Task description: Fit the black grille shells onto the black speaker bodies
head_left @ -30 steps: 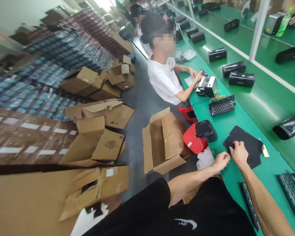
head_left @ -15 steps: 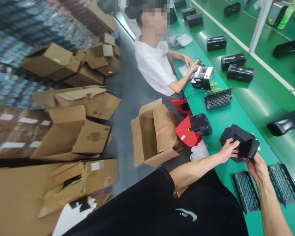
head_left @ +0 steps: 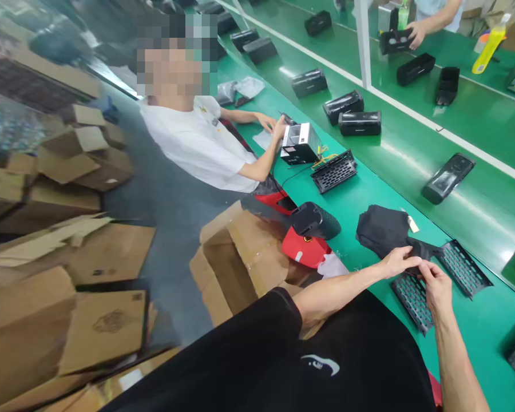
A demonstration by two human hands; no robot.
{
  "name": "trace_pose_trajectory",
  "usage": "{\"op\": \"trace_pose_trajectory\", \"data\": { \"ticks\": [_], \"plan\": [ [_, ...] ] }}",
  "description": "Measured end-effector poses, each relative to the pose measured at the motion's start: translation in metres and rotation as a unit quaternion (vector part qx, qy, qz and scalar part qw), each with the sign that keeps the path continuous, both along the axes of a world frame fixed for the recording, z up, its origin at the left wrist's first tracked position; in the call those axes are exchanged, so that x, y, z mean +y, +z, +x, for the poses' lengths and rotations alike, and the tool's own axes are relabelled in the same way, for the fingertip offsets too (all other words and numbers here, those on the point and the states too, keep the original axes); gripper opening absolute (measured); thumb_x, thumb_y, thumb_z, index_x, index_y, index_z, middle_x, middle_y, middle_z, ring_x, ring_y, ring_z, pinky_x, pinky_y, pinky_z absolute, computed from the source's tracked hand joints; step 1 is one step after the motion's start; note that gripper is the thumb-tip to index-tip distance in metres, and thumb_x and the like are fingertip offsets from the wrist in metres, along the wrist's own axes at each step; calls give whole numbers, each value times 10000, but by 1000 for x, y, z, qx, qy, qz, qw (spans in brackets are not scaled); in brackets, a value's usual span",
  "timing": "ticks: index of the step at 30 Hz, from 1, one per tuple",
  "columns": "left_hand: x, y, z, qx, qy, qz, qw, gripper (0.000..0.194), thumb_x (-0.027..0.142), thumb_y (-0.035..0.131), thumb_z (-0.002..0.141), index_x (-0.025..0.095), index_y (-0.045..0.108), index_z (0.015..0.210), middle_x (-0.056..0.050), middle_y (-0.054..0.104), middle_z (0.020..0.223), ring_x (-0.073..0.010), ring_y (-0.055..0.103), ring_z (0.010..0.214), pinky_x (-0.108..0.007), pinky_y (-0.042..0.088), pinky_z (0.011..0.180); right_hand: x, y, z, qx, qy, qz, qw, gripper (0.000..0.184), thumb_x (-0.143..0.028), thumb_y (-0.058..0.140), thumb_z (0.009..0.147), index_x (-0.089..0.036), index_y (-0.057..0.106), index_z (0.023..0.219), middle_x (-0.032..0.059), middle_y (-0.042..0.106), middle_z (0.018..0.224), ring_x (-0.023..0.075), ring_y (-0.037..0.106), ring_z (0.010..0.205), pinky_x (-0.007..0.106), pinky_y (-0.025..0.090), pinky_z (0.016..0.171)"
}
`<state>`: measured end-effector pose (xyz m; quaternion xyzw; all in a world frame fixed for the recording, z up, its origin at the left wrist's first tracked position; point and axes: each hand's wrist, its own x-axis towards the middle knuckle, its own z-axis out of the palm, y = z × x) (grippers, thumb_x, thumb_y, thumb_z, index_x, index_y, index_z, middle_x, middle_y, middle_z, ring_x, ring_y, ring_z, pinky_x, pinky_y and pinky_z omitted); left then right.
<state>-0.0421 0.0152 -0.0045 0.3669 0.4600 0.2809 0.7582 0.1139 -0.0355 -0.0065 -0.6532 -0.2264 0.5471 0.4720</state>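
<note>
My left hand (head_left: pixel 398 262) and my right hand (head_left: pixel 434 286) meet over the green bench, both pinching a small black fabric sheet (head_left: pixel 423 250) held just above a black perforated grille (head_left: pixel 412 300). A stack of the same black sheets (head_left: pixel 380 229) lies on the bench just beyond my hands. A second grille (head_left: pixel 463 266) lies to the right of the held sheet.
A co-worker in a white shirt (head_left: pixel 199 146) sits further along the green bench (head_left: pixel 416 160) at a small white device (head_left: pixel 299 143). A black speaker shell (head_left: pixel 314 221) and red object (head_left: pixel 304 249) lie near the bench edge. Cardboard boxes (head_left: pixel 236 260) crowd the floor at left.
One black sheet has come off the stack and now sits between both my hands over the grille. The view has swung right, toward the bench.
</note>
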Motion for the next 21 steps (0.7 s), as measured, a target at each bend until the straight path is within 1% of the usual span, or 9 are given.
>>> {"op": "trace_pose_trajectory", "data": {
  "ticks": [2, 4, 6, 9, 11, 13, 15, 19, 21],
  "plan": [
    [3, -3, -3, 84, -8, 35, 996, 601, 738, 690, 845, 143, 622, 805, 0, 616, 706, -139, 573, 677, -287, 508, 674, -2, -4, -5, 1, -29, 6, 1000, 482, -569, 959, 657, -179, 785, 881, 19, 722, 815, 154, 581, 668, 305, 489, 649],
    [9, -8, -9, 129, -7, 48, 990, 572, 709, 618, 896, 162, 573, 733, 27, 550, 639, -129, 531, 637, -270, 460, 637, -3, -7, -8, 10, -65, 19, 998, 473, -568, 960, 658, -189, 762, 861, 0, 697, 780, 141, 565, 653, 293, 480, 634],
    [19, -12, -16, 182, -5, 68, 981, 523, 650, 592, 929, 174, 554, 717, 38, 527, 622, -124, 514, 630, -257, 426, 628, -4, -8, -5, 24, -105, 36, 994, 466, -562, 962, 652, -200, 731, 834, -8, 690, 782, 147, 589, 691, 297, 504, 665],
    [42, -17, -31, 269, -11, 93, 959, 431, 521, 529, 996, 181, 571, 735, 20, 565, 647, -148, 563, 675, -262, 438, 659, -8, -5, 10, 49, -168, 62, 983, 418, -513, 947, 682, -225, 676, 817, -22, 696, 819, 169, 642, 783, 340, 559, 764],
    [60, -19, -42, 331, -20, 108, 937, 356, 405, 510, 1016, 180, 599, 755, -18, 630, 710, -180, 624, 760, -281, 473, 724, -15, -1, 25, 64, -200, 74, 975, 364, -448, 926, 706, -237, 654, 822, -23, 714, 869, 189, 676, 852, 385, 581, 832],
    [76, -20, -53, 390, -30, 124, 912, 296, 307, 485, 1022, 175, 639, 806, -77, 709, 848, -220, 677, 902, -314, 505, 835, -23, 3, 41, 79, -222, 80, 969, 293, -397, 890, 722, -240, 672, 840, -7, 733, 916, 211, 701, 905, 430, 592, 898],
    [87, -20, -60, 438, -43, 135, 888, 265, 261, 468, 1026, 167, 678, 894, -132, 748, 1004, -259, 696, 1044, -358, 513, 953, -31, 8, 55, 90, -241, 80, 963, 237, -374, 845, 734, -237, 722, 884, 16, 752, 960, 236, 720, 971, 473, 583, 983],
    [90, -13, -67, 493, -78, 153, 853, 231, 243, 507, 1000, 152, 712, 1055, -178, 751, 1124, -321, 691, 1169, -462, 519, 1060, -46, 19, 68, 107, -254, 78, 958, 273, -364, 795, 773, -212, 787, 1000, 82, 780, 1142, 314, 704, 1209, 598, 504, 1139],
    [85, -4, -66, 509, -81, 172, 840, 293, 220, 545, 968, 152, 691, 1212, -191, 715, 1281, -349, 632, 1298, -527, 485, 1135, -51, 27, 67, 118, -245, 76, 959, 277, -354, 793, 791, -202, 797, 1023, 101, 772, 1228, 340, 676, 1287, 645, 463, 1177]
  ]
}}
